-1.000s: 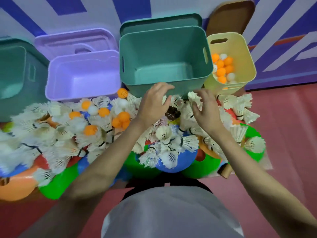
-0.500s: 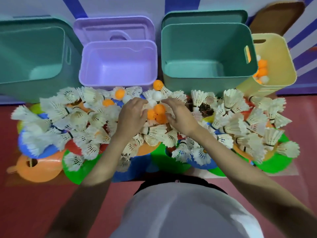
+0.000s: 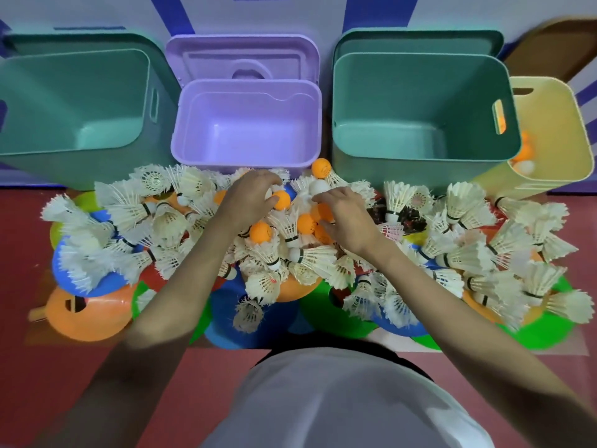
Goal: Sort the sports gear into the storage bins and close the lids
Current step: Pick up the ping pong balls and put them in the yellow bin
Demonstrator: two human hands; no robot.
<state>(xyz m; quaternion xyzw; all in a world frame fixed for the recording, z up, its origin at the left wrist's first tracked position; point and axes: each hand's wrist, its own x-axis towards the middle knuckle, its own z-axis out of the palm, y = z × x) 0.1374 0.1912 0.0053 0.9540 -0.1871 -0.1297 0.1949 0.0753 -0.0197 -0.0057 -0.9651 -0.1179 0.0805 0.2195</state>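
torso: white shirt (image 3: 339, 402) | waist: dark garment edge | forearms: bare, no sleeves

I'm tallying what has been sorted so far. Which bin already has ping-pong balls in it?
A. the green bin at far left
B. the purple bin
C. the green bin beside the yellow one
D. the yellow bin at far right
D: orange and white balls show inside the yellow bin, while the purple bin and both green bins show bare floors.
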